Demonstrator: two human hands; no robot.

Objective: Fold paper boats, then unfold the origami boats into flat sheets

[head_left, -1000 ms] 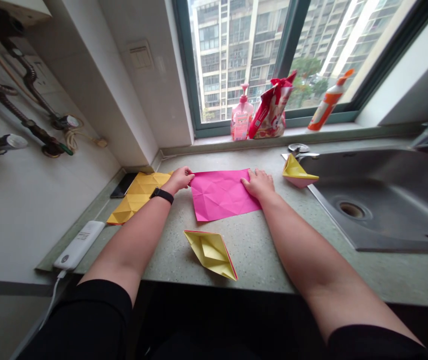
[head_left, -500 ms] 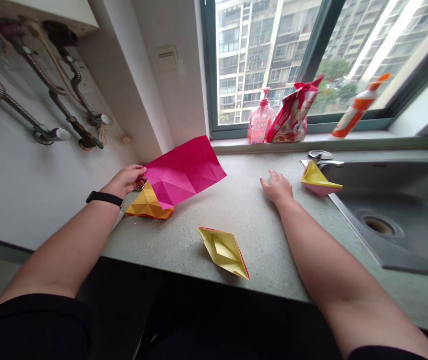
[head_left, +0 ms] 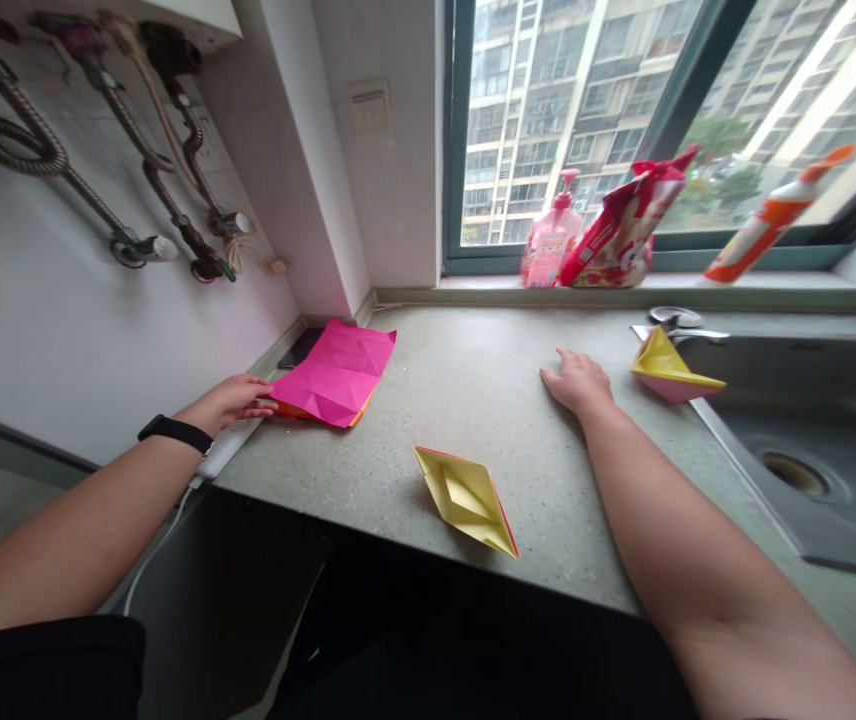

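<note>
A creased pink paper sheet (head_left: 338, 372) lies over orange paper (head_left: 294, 411) at the left of the counter, hiding most of it. My left hand (head_left: 237, 398) pinches the pink sheet at its left edge, thumb side up. Flat on the counter rests my right hand (head_left: 576, 380), fingers spread and holding nothing. Between my arms, near the front edge, sits a folded yellow paper boat (head_left: 467, 502) with a red outer side. A second paper boat (head_left: 672, 368), yellow and pink, stands to the right of my right hand by the sink rim.
A steel sink (head_left: 747, 470) fills the right side. On the windowsill stand a pink pump bottle (head_left: 550, 245), a red bag (head_left: 623, 235) and an orange-white bottle (head_left: 777, 220). A dark flat object (head_left: 300, 347) lies in the back left corner; a white power strip (head_left: 229, 448) is below my left hand.
My left hand has lowered the pink sheet from the air onto the orange paper, covering it. My right hand stays on the counter. The view has shifted slightly left.
</note>
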